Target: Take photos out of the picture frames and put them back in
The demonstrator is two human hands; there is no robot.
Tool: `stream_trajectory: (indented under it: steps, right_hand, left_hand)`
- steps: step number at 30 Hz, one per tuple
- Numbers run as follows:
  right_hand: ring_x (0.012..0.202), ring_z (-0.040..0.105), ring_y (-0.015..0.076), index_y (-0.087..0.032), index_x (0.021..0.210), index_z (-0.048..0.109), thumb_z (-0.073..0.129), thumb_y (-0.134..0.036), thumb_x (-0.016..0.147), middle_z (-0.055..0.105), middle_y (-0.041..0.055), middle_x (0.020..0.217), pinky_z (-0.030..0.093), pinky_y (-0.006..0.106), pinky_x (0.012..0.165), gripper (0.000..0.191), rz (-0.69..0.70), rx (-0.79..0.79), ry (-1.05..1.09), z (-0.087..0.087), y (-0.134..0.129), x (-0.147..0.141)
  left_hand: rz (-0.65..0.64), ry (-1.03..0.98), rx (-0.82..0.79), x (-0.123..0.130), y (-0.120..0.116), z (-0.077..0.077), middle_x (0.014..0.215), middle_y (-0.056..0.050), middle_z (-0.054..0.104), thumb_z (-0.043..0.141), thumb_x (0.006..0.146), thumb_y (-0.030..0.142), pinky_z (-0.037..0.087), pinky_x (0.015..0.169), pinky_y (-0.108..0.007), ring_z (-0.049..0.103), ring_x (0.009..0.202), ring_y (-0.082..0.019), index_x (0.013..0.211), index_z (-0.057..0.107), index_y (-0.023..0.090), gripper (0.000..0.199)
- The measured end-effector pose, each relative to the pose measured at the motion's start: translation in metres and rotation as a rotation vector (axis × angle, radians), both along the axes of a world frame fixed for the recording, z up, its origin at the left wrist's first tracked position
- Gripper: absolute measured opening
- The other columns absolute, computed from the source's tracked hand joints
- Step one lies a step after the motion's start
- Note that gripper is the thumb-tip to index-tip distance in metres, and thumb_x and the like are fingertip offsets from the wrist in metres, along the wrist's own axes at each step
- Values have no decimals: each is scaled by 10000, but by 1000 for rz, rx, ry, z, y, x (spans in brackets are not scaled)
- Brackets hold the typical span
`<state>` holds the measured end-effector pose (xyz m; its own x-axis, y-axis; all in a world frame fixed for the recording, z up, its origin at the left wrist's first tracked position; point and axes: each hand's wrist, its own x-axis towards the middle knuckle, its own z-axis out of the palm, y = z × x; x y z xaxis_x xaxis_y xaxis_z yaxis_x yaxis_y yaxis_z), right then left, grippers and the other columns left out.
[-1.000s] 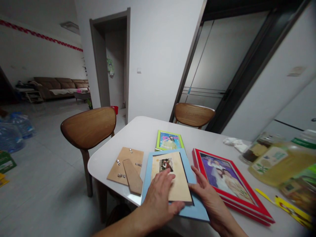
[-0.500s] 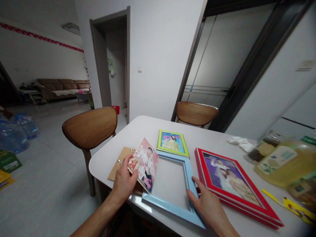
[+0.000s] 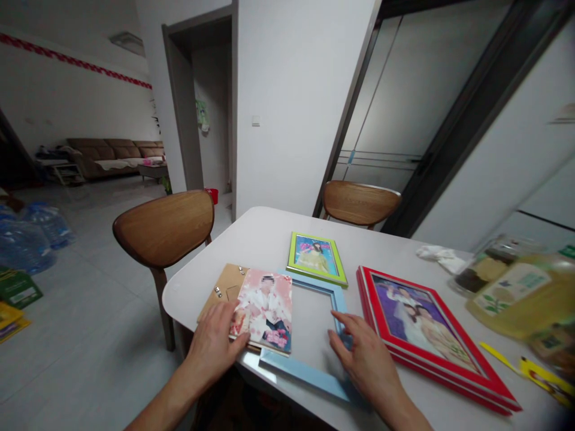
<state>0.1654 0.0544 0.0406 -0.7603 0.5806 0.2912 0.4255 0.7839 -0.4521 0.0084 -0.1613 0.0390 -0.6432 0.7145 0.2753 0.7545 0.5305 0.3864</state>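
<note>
A pink portrait photo (image 3: 265, 305) lies nearly flat over the left side of a light blue picture frame (image 3: 300, 372) and part of a brown backing board (image 3: 229, 281) with metal clips. My left hand (image 3: 214, 335) holds the photo by its lower left edge, thumb near the corner; the fingers' undersides are hidden. Over the right bar of the blue frame hovers or rests my right hand (image 3: 366, 359), fingers apart with nothing between them; whether it touches the bar is unclear. The frame's opening shows the white tabletop.
Behind the blue frame lies a green framed picture (image 3: 317, 258). Stacked red picture frames (image 3: 449, 347) lie to the right. Near them are a yellow strip (image 3: 498, 358), a large bottle of yellow liquid (image 3: 516, 299) and white tissue (image 3: 442, 258). Wooden chairs (image 3: 166, 230) stand around the white table (image 3: 265, 230).
My left hand has lowered the photo from a tilt to nearly flat, turning it straighter. My right hand has loosened from the blue frame's right bar and shifted slightly left, fingers apart.
</note>
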Motion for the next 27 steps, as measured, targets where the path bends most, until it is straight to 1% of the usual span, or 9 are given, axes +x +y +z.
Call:
stream_trajectory:
  steps: [3, 8, 10, 12, 16, 19, 22, 25, 27]
  right_hand:
    - [643, 567, 143, -111, 1081, 495, 422, -321, 708, 601, 84, 877, 444, 285, 644, 434, 61, -354, 69, -3, -9, -25]
    - [435, 486, 103, -94, 1195, 360, 473, -207, 620, 546, -43, 543, 373, 213, 424, 596, 100, -816, 215, -14, -26, -69]
    - [419, 455, 88, -108, 1199, 347, 483, -158, 593, 483, -83, 484, 352, 195, 419, 623, 131, -896, 328, -7, -35, -78]
    - [448, 455, 75, -131, 1204, 333, 500, -148, 598, 487, -83, 530, 367, 189, 451, 628, 170, -933, 459, 8, -45, -80]
    - [598, 531, 87, -185, 1215, 303, 540, -260, 662, 557, -20, 775, 440, 231, 589, 606, 265, -987, 633, 36, -57, -73]
    - [729, 572, 138, -181, 1185, 360, 537, -350, 680, 570, 41, 913, 464, 286, 661, 562, 198, -1010, 604, 31, -51, -63]
    - [775, 590, 170, -172, 1152, 415, 558, -367, 658, 592, 70, 934, 470, 302, 681, 549, -22, -1121, 511, 11, -39, -52]
    - [753, 604, 175, -189, 1143, 429, 506, -349, 679, 620, 67, 924, 481, 283, 627, 497, -40, -1313, 550, 2, -29, -43]
    - [740, 607, 174, -198, 1140, 433, 476, -300, 678, 631, 57, 931, 481, 264, 582, 475, -12, -1343, 622, 4, -23, -36]
  left_hand:
    - [-154, 17, -26, 7, 7, 0, 1239, -115, 420, 543, 683, 272, 278, 961, -400, 356, 1145, -244, 1174, 413, 158, 520]
    - [-255, 3, -66, 17, 17, 1, 1301, -121, 348, 504, 651, 153, 220, 988, -455, 286, 1200, -249, 1231, 352, 177, 600]
    - [-272, 1, -40, 18, 21, 0, 1308, -132, 337, 469, 626, 100, 222, 991, -458, 277, 1207, -246, 1241, 336, 152, 631]
    - [-286, 14, 40, 17, 27, 0, 1313, -138, 328, 431, 601, 54, 229, 993, -457, 264, 1216, -244, 1244, 326, 123, 655]
    - [-314, -23, 373, 13, 40, 8, 1258, -126, 415, 358, 671, 37, 270, 988, -417, 338, 1181, -215, 1201, 392, 108, 536]
    - [-208, -274, 643, 15, 51, 20, 1157, -99, 524, 348, 763, 103, 330, 950, -373, 458, 1086, -201, 1121, 483, 139, 385]
    - [-71, -705, 910, 28, 64, 24, 1010, -97, 614, 418, 781, 219, 396, 872, -364, 536, 985, -228, 989, 561, 126, 270]
    - [-110, -1186, 1104, 48, 78, 16, 928, -98, 644, 489, 738, 286, 442, 796, -351, 570, 923, -246, 992, 548, 109, 315]
    - [-143, -1345, 1125, 56, 84, 10, 964, -109, 630, 529, 706, 277, 442, 793, -350, 564, 932, -251, 1043, 515, 107, 378]
